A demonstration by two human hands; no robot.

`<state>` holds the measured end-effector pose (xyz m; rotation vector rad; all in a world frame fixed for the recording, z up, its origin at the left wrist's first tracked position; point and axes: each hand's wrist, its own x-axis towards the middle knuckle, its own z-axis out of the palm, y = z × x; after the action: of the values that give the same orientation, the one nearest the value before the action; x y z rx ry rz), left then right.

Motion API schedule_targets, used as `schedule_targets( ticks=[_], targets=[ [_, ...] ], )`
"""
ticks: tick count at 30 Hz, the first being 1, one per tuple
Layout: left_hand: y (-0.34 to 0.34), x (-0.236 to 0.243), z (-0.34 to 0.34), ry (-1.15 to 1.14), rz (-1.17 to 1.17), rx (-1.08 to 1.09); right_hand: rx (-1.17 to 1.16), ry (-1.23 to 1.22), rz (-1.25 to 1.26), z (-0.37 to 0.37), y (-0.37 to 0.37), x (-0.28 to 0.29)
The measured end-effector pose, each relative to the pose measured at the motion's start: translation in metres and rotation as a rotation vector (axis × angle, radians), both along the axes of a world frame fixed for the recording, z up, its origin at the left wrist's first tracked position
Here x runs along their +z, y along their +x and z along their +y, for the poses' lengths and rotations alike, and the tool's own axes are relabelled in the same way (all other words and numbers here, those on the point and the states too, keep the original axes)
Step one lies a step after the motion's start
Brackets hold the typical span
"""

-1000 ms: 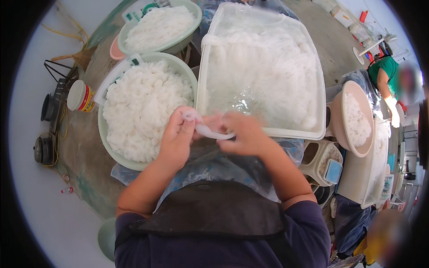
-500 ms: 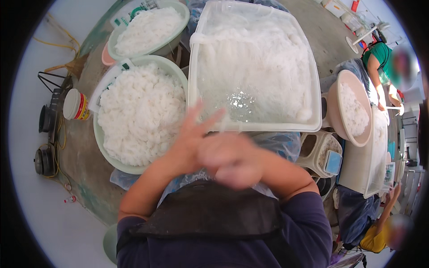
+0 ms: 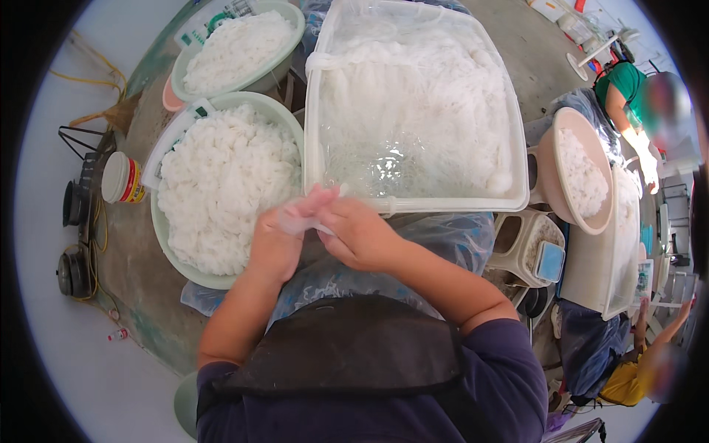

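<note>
Both my hands meet near the front left corner of a large white tub (image 3: 443,204), which holds water and a mass of fine white strands (image 3: 421,96). My left hand (image 3: 277,240) and my right hand (image 3: 358,236) are closed on a small translucent white bundle of strands (image 3: 298,221) between them; the fingertips are partly blurred. To their left stands a pale green basin (image 3: 164,247) heaped with small white bundles (image 3: 225,188).
Behind it sits a second green basin (image 3: 299,33), also full. A lidded bucket (image 3: 117,177) stands at left. On the right are a pink basin (image 3: 548,159) of bundles, a plastic stool (image 3: 517,251) bearing a blue-topped box (image 3: 549,263), and two co-workers (image 3: 624,85) (image 3: 624,382).
My hands have moved left and come together. My left fingers, spread before, are now closed on the white bundle with the right hand. The co-workers' arms have shifted.
</note>
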<state>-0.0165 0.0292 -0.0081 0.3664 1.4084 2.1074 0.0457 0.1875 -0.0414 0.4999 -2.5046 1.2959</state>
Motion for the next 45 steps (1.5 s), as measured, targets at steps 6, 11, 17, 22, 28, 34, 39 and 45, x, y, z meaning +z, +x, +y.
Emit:
schedule_targets(
  ticks=[6,11,17,22,28,34,39,45],
  targets=[
    [-0.014,0.006,-0.015,-0.725,1.16,-0.21,0.056,0.278,-0.102,0.027,-0.002,0.025],
    [-0.015,0.015,-0.01,-0.478,1.092,-0.079,0.088,-0.33,-0.364,0.027,0.007,0.032],
    [0.004,0.042,-0.013,0.26,-0.117,-0.074,-0.18,0.004,-0.304,0.048,-0.005,0.024],
    [0.003,0.02,0.008,-0.086,0.35,0.147,0.411,-0.446,-0.484,0.015,0.008,0.045],
    [-0.013,0.038,-0.02,0.114,-0.192,-0.113,0.004,-0.137,-0.135,0.02,0.011,0.023],
    [-0.022,0.026,0.0,-0.375,0.711,-0.227,0.582,-0.49,-0.018,0.004,0.01,0.073],
    [0.005,0.025,0.008,-0.181,0.907,-0.242,0.388,-1.22,-0.276,0.033,-0.001,0.072],
    [-0.024,0.014,-0.021,-0.461,1.302,0.067,0.264,-0.046,0.197,0.017,-0.003,-0.004]
  ],
)
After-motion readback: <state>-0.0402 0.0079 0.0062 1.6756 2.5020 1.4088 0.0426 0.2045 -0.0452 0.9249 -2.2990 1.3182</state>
